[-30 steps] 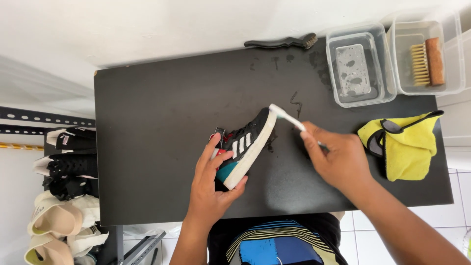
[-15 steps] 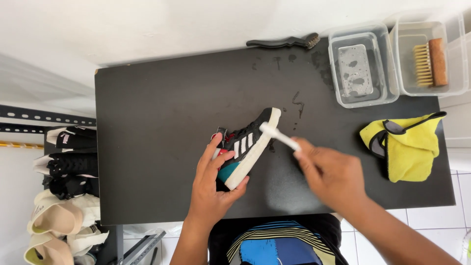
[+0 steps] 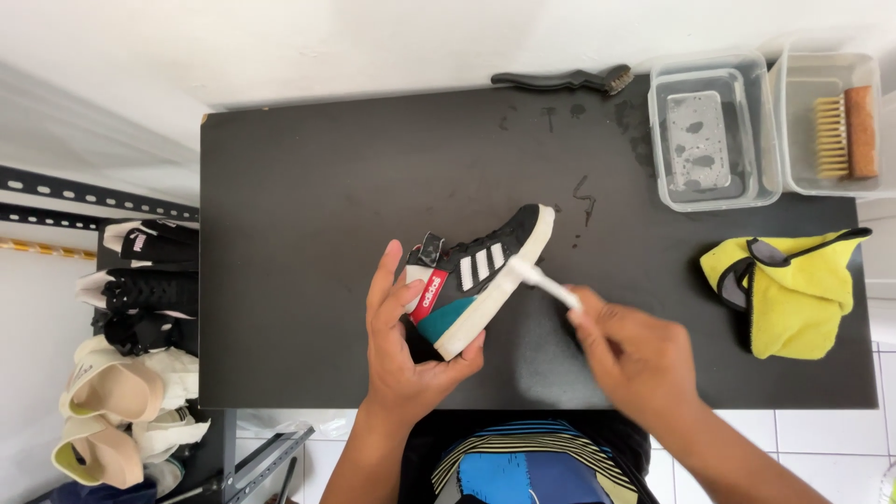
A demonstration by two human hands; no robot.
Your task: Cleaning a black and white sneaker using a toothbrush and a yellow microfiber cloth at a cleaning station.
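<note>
A black sneaker [image 3: 485,264] with white stripes, a teal and red heel patch and a white sole lies tilted on its side over the black table [image 3: 308,215]. My left hand [image 3: 403,342] grips its heel end from below. My right hand [image 3: 635,353] holds a small white brush [image 3: 541,283], whose head touches the white sole near the middle of the shoe.
Two clear plastic tubs stand at the back right: one [image 3: 714,131] holds water, the other [image 3: 831,121] a wooden brush. A black-handled brush [image 3: 560,80] lies at the back edge. A yellow cloth [image 3: 793,289] lies right. Several shoes [image 3: 131,355] sit on a rack left.
My right hand has slid the white brush from the toe end down along the sole toward the middle. The left hand keeps its grip on the shoe.
</note>
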